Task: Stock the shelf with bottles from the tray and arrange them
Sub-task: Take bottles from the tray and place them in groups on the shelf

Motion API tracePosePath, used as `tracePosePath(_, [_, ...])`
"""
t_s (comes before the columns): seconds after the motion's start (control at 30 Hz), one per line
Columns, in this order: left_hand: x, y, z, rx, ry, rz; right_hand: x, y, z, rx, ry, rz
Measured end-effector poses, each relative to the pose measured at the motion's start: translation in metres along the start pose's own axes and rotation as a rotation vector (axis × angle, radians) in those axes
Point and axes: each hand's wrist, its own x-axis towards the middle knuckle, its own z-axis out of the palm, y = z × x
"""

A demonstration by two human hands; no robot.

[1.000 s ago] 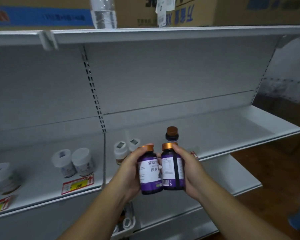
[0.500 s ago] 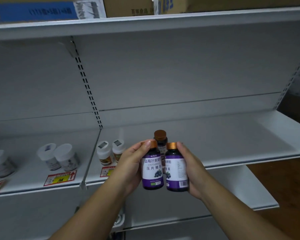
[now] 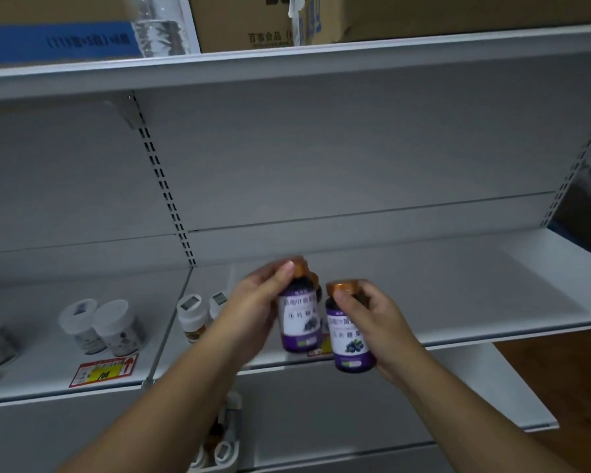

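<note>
Left hand [image 3: 253, 305] fingers clamped on purple bottle [image 3: 299, 322] over the shelf [image 3: 458, 302] front edge. Right hand [image 3: 379, 322] fingers clamped on second purple bottle [image 3: 350, 339], just beside, slightly lower, in front of that edge. White jars [image 3: 99, 326] stand left on shelf.

head view | head-worn, faces forward, slightly down | close to white shelf [image 3: 458, 295] | single view only

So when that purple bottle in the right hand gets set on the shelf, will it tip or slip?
The purple bottle looks rigid, tall and narrow, so a nudge could tip it. Its glossy label may be slippery. The right hand pinches near the cap, probably fine.
</note>
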Motion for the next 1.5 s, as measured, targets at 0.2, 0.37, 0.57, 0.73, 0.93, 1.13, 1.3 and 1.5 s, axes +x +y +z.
tracePosePath(0.2, [0.053, 0.043, -0.029, 0.381, 0.167, 0.204, 0.035, 0.001, -0.037, -0.256, 0.104, -0.076])
tracePosePath(0.37, [0.092, 0.04, -0.045, 0.419, 0.12, 0.165, 0.056, 0.013, -0.039, -0.412, 0.023, -0.103])
tracePosePath(0.57, [0.12, 0.008, -0.051, 0.524, 0.063, -0.095, 0.069, 0.032, -0.046, -0.581, -0.059, -0.057])
tracePosePath(0.73, [0.124, -0.021, -0.042, 0.558, -0.026, -0.226, 0.066, 0.04, -0.049, -0.715, -0.079, -0.078])
tracePosePath(0.93, [0.127, -0.026, -0.031, 0.517, -0.07, -0.266, 0.065, 0.041, -0.048, -0.869, -0.069, -0.123])
tracePosePath(1.13, [0.124, -0.03, -0.023, 0.549, -0.077, -0.278, 0.063, 0.033, -0.048, -1.067, -0.092, -0.164])
tracePosePath(1.3, [0.117, -0.028, -0.022, 0.633, -0.056, -0.295, 0.062, 0.024, -0.044, -1.203, -0.129, -0.132])
tracePosePath(1.5, [0.109, 0.009, -0.041, 1.085, -0.113, -0.121, 0.065, -0.008, -0.031, -1.446, -0.2, -0.246])
